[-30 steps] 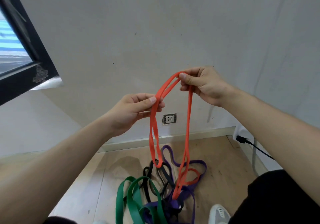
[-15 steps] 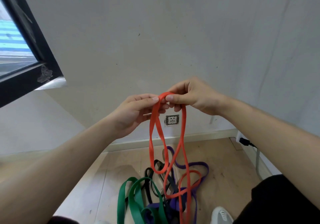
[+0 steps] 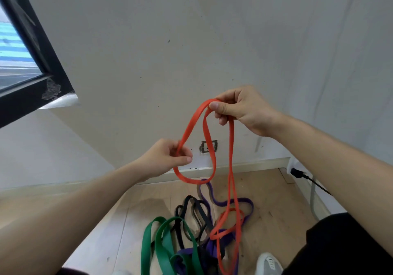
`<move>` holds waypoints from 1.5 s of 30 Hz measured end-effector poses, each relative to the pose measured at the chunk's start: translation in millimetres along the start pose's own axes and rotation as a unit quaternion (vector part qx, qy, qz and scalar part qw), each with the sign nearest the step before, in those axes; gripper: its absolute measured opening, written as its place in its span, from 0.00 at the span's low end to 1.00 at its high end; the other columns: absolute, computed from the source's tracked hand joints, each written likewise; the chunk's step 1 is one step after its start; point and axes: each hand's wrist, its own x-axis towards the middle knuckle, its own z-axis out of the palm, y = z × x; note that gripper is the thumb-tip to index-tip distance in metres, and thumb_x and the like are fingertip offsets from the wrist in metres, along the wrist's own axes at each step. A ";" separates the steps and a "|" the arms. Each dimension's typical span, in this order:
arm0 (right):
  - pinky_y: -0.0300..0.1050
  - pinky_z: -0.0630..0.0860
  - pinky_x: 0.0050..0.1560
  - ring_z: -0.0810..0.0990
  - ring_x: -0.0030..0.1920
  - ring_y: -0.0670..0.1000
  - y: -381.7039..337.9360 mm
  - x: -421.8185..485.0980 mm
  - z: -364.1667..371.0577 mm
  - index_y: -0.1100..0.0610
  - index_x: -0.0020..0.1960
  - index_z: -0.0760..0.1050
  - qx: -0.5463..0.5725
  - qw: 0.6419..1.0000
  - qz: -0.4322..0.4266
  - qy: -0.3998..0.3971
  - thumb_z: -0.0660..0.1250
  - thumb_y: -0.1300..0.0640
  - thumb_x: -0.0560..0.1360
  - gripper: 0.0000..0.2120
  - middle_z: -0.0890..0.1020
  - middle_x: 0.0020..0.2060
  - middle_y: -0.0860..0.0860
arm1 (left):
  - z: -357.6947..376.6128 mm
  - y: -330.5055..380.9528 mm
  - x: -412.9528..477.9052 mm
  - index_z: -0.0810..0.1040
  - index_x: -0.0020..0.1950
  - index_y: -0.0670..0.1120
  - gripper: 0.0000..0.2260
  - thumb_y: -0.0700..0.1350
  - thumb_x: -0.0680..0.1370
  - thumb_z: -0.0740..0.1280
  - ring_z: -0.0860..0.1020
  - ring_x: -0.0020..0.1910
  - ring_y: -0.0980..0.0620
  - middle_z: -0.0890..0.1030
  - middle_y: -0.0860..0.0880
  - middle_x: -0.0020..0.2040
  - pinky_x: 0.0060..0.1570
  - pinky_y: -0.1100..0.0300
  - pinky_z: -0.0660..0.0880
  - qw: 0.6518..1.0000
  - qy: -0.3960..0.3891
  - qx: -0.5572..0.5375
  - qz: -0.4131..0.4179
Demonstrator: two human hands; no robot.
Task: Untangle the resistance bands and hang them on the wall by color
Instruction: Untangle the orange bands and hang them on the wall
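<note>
– Head view: where is the orange band (image 3: 231, 147)?
– Raised in front of the wall socket (image 3: 209, 146). The right hand (image 3: 240, 109), above and right of the socket, pinches the band's top bend between thumb and curled fingers. The left hand (image 3: 168, 157), just left of the socket, grips a lower loop.
– And the rest?
– Its long end drops below the socket to the floor (image 3: 276, 211), into a tangle with the green band (image 3: 145, 242), black band (image 3: 202, 213) and purple band (image 3: 248, 201).
</note>
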 end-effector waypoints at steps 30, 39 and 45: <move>0.42 0.79 0.37 0.78 0.29 0.49 33.1 2.2 -49.0 0.69 0.51 0.81 -0.033 0.994 0.073 0.077 0.70 0.62 0.77 0.09 0.80 0.33 0.56 | -27.3 -9.6 10.8 0.80 0.53 0.44 0.04 0.37 0.80 0.69 0.73 0.33 0.54 0.75 0.50 0.38 0.37 0.61 0.79 0.929 0.144 -0.334 -0.072; 0.40 0.78 0.37 0.78 0.29 0.47 36.1 1.9 -52.9 0.66 0.51 0.82 -0.046 0.994 0.080 0.063 0.70 0.61 0.78 0.07 0.80 0.34 0.55 | -34.6 -27.6 5.3 0.85 0.55 0.48 0.07 0.40 0.79 0.71 0.82 0.42 0.52 0.85 0.46 0.46 0.49 0.63 0.79 0.991 0.127 -0.030 -0.015; 0.41 0.79 0.41 0.80 0.33 0.48 25.9 -1.1 -39.6 0.61 0.49 0.83 -0.050 0.996 0.070 0.002 0.71 0.61 0.77 0.05 0.83 0.35 0.52 | -26.9 -26.3 6.8 0.83 0.58 0.51 0.15 0.34 0.77 0.70 0.83 0.54 0.53 0.86 0.50 0.52 0.64 0.50 0.77 0.989 0.079 0.116 -0.034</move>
